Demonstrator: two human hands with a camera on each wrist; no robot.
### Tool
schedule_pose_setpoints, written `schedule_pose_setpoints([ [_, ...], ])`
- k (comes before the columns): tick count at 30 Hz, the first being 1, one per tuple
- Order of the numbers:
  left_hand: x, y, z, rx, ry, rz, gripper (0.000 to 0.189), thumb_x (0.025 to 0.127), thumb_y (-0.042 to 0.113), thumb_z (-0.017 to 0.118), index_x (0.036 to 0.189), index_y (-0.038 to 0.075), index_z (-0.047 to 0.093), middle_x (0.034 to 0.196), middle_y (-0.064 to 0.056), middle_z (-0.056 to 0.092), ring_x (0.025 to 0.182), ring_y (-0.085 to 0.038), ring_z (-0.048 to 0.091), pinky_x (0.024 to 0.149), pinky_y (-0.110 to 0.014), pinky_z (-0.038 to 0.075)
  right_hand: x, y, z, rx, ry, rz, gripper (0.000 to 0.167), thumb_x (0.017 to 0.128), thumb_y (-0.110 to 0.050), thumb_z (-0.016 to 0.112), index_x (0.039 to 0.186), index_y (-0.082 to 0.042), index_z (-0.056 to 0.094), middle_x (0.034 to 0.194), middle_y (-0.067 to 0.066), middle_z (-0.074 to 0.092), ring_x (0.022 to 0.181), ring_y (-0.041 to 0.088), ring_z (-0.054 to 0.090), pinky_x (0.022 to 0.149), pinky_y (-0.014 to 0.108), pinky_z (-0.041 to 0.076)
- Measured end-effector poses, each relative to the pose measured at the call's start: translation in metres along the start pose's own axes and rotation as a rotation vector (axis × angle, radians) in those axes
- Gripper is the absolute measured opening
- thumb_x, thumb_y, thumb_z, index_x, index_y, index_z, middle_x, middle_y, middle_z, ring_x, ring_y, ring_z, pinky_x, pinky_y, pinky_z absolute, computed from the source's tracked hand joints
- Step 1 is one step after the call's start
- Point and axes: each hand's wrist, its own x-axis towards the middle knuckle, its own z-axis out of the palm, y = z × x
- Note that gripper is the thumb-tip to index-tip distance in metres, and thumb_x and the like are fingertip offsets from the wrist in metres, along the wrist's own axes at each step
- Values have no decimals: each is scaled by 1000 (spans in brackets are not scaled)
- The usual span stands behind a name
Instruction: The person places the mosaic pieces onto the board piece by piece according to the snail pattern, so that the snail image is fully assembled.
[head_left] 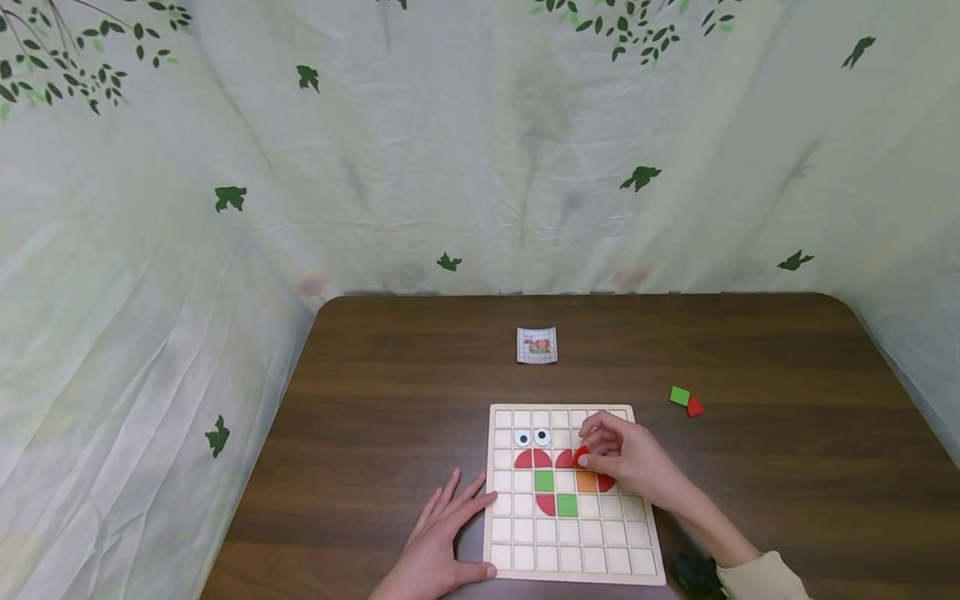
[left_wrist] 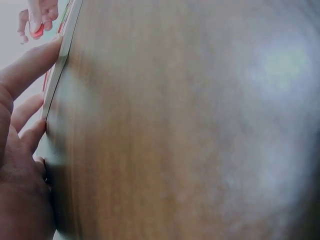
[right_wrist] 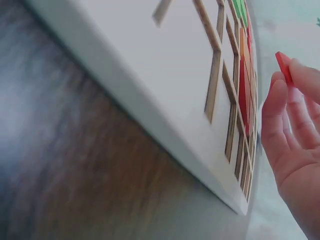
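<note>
A white grid board (head_left: 525, 533) with a pale wooden frame lies on the table. Set in its cells are two eye tiles (head_left: 542, 437), several red rounded tiles (head_left: 523, 459), two green squares (head_left: 567, 505) and an orange square (head_left: 587, 482). My right hand (head_left: 628, 454) pinches a red tile (right_wrist: 283, 67) between thumb and index finger, just over the board's third row. My left hand (head_left: 442, 537) has its fingers spread, thumb and fingertips touching the board's left edge. In the left wrist view, that hand (left_wrist: 25, 120) rests against the frame.
A loose green square (head_left: 679, 396) and a red tile (head_left: 695, 407) lie on the table to the board's right. Behind the board sits a small picture card (head_left: 537, 346). A dark object (head_left: 696, 575) lies by the right forearm. A leaf-print curtain (head_left: 480, 167) surrounds the table.
</note>
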Motion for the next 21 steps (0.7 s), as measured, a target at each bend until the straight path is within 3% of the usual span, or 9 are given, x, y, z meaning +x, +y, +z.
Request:
schedule_pose_setpoints([
  [9, 1, 0, 0, 11, -6, 0, 82, 69, 44, 85, 143, 32, 51, 157, 9, 32, 149, -30, 9, 111, -58, 9, 4, -1, 10, -80, -104, -48, 9, 86, -22, 77, 94, -23, 74, 86, -10, 68, 76, 15, 62, 68, 28, 53],
  [21, 0, -1, 1, 27, 16, 13, 84, 68, 39, 85, 143, 31, 50, 157, 8, 33, 149, -30, 9, 112, -53, 7, 12, -7, 13, -239, -198, -226, 12, 87, -15, 75, 92, -26, 76, 90, -18, 66, 84, 8, 58, 77, 29, 50],
])
